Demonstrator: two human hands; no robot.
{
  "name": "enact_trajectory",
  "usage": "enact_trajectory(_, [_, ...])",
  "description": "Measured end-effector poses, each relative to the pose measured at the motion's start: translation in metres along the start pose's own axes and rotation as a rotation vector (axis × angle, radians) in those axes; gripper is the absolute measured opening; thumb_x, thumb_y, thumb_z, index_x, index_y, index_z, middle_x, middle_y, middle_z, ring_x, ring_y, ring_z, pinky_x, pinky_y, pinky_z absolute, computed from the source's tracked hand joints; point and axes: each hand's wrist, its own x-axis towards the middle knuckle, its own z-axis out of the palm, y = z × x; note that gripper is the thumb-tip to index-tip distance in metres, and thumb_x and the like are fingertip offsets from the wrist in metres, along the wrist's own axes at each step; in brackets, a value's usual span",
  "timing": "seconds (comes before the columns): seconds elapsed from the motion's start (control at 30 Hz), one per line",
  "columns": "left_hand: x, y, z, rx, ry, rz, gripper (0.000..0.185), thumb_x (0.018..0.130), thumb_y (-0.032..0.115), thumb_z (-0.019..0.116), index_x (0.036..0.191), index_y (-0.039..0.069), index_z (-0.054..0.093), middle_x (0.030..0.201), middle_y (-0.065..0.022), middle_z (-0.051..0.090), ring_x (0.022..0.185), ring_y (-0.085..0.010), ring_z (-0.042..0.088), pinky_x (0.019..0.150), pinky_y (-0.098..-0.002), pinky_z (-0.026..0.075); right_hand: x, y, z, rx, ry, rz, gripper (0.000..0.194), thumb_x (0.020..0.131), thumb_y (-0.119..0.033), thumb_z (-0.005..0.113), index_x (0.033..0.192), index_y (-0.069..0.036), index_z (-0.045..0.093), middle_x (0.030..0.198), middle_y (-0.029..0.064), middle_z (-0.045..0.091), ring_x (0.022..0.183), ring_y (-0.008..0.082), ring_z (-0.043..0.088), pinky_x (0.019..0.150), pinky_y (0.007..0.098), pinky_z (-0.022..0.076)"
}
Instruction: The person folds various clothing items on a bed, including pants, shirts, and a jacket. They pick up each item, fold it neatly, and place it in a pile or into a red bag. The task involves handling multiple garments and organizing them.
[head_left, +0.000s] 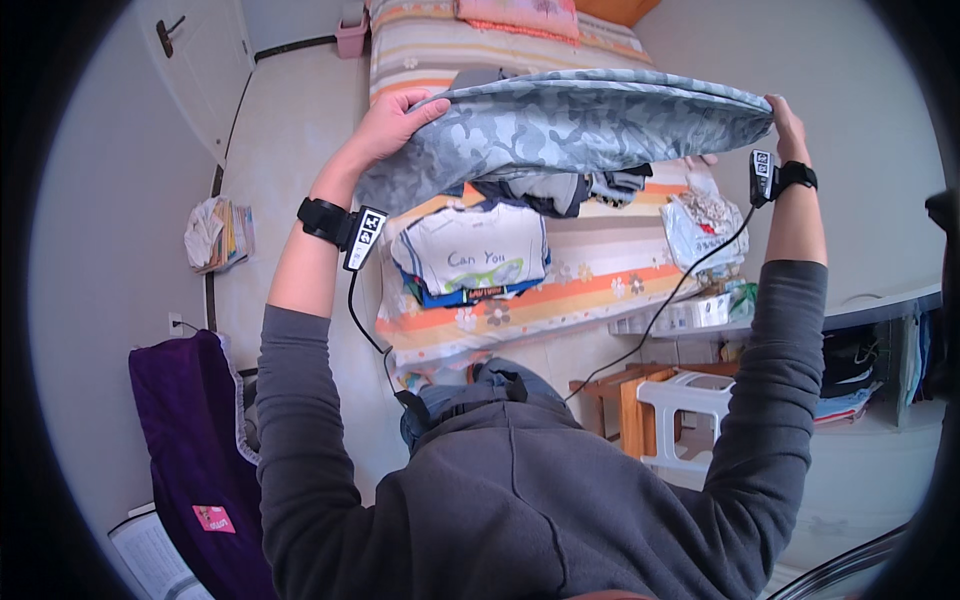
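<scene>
Stretched between my two hands is a grey camouflage garment (570, 131), held up above the bed; its exact kind is hard to tell. My left hand (401, 124) pinches one end, thumb on top. At the other end my right hand (786, 124) grips the cloth, its fingers mostly hidden. Below the garment, a stack of folded shirts (476, 251) lies on the striped bedsheet (592, 292), a white printed one on top. Behind that stack, partly covered by the camouflage cloth, is a pile of dark and grey clothes (551, 191).
Cabled trackers (365, 238) sit on both wrists. Plastic bags (705, 232) lie at the bed's right edge. A white plastic stool (682, 412) and a wooden stool (634, 409) stand right of me. Left are a purple cloth cover (191, 435) and a pile of books (229, 232).
</scene>
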Motion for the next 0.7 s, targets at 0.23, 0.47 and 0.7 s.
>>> enact_trajectory(0.23, [-0.041,-0.038,0.018,0.606,-0.386,-0.094,0.036,0.068,0.014,0.07,0.101,0.004,0.059,0.093,-0.0092,0.063,0.082,-0.0259,0.06,0.076,-0.0347,0.046,-0.007,0.124,0.055,0.053,-0.113,0.337,0.046,0.07,-0.042,0.06,0.096,-0.004,0.063,0.093,0.0073,0.061,0.086,0.0207,0.057,0.073,0.0354,0.0463])
enact_trajectory(0.47, [-0.057,-0.089,0.03,1.284,0.177,0.211,0.04,0.063,0.003,0.064,0.101,0.014,0.064,0.08,-0.0055,0.055,0.078,-0.0238,0.054,0.071,-0.0354,0.04,0.021,0.253,0.105,0.772,-0.382,0.5,0.021,0.084,-0.022,0.055,0.095,-0.005,0.057,0.085,0.0064,0.062,0.079,0.0198,0.061,0.07,0.0314,0.0509])
enact_trajectory(0.7, [-0.11,-0.214,0.157,1.32,0.232,-0.174,0.059,0.061,-0.002,0.057,0.117,0.017,0.056,0.108,-0.0074,0.051,0.098,-0.0244,0.048,0.085,-0.0373,0.037,-0.017,0.443,0.185,1.038,-0.429,0.867,0.029,0.085,-0.022,0.051,0.108,-0.005,0.054,0.106,0.008,0.061,0.098,0.0231,0.058,0.085,0.0379,0.0467])
